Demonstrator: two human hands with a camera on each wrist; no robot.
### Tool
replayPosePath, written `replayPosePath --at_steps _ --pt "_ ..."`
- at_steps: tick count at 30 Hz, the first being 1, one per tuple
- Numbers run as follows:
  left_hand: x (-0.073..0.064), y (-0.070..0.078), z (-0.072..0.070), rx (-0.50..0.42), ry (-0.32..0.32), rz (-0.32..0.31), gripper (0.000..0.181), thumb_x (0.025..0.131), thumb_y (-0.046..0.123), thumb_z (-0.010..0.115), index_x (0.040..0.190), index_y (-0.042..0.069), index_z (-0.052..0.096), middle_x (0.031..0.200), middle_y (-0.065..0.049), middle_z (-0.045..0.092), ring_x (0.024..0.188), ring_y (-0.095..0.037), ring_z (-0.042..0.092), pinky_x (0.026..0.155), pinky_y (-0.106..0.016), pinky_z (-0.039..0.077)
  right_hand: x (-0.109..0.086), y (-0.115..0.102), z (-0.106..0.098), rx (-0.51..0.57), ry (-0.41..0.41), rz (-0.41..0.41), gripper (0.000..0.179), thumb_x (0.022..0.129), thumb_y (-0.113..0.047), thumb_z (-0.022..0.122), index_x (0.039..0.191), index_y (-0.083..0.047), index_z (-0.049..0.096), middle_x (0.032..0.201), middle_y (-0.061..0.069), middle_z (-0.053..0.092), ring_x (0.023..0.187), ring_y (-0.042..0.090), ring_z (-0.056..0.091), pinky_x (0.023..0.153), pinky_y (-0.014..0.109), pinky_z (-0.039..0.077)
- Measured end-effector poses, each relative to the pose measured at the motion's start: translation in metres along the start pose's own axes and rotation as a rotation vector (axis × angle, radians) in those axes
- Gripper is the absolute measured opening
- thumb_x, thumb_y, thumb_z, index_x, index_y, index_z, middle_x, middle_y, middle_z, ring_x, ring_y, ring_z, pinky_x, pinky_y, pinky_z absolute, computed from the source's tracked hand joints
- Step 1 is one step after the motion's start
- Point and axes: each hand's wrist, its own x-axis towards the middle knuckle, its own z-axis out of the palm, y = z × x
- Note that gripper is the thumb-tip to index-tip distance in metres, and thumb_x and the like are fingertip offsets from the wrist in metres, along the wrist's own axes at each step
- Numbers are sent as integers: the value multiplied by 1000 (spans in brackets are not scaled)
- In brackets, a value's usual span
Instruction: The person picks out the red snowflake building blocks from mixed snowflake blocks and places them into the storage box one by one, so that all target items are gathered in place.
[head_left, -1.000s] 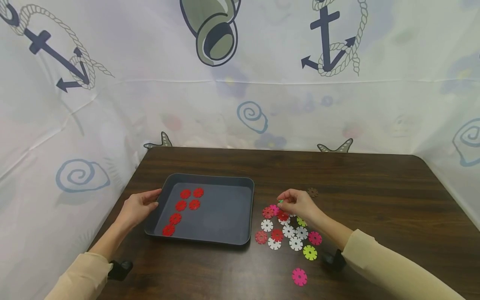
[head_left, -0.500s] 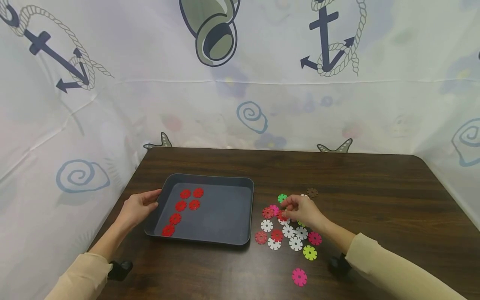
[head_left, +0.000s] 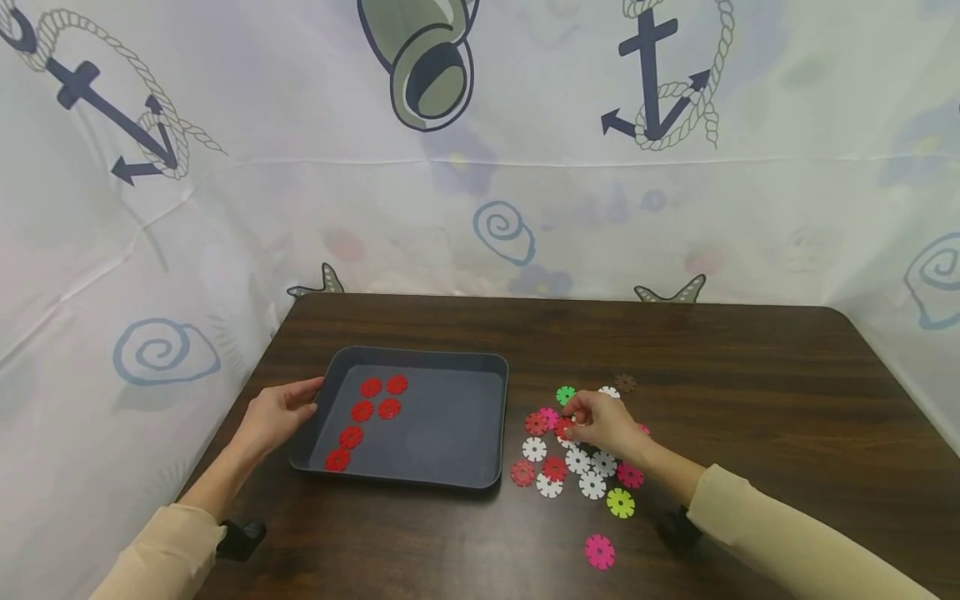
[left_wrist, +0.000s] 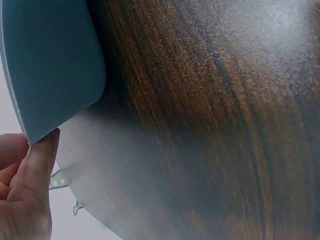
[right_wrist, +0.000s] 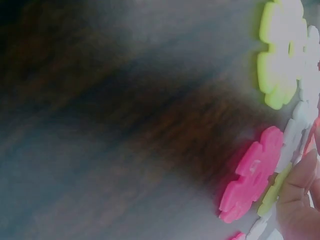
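My left hand [head_left: 273, 417] pinches the left rim of a dark grey baking tray [head_left: 450, 425] between thumb and fingers; the left wrist view shows the fingers [left_wrist: 37, 165] at its edge. Several red interlocking discs [head_left: 351, 437] lie on the tray's left side. To the tray's right, my right hand [head_left: 609, 423] is low over a loose spread of notched plastic discs. Its thumb and index finger pinch a red disc [head_left: 562, 429], partly hidden by the fingers. Around it lie white discs [head_left: 577, 461], another red disc [head_left: 554, 469] and a pink disc [head_left: 630, 475].
A green disc [head_left: 566, 395] and a brown disc [head_left: 625, 383] lie at the back of the spread. A yellow-green disc [head_left: 620, 503] and a pink disc [right_wrist: 252, 175] are nearer the front. The dark wooden table [head_left: 750, 375] meets a patterned curtain [head_left: 600, 208] behind.
My right hand has let go of the green disc at the back and shifted slightly towards me, to the red disc. The left hand and tray have stayed in place.
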Motion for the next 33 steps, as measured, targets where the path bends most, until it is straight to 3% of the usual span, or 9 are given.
replayPosePath --at_steps 11,22,33 --pt "0 2 -1 -6 -19 -15 45 90 6 58 134 -3 48 129 -26 53 114 -40 56 85 -47 51 2 0 0 -55 11 -2 21 74 -1 76 90 -2 63 72 1 53 66 12 46 55 23 38" --pt "0 2 -1 -9 -17 -12 45 90 6 58 133 -4 49 129 -26 53 113 -40 57 84 -46 51 -3 -3 1 -10 22 21 23 74 1 76 91 -4 60 75 2 56 65 13 49 55 23 41" --pt "0 2 -1 -6 -17 -7 45 90 6 58 133 -4 49 129 -27 53 113 -41 57 84 -46 51 -7 -2 4 -58 60 -33 23 74 0 76 90 -6 61 76 1 56 66 11 49 56 21 42"
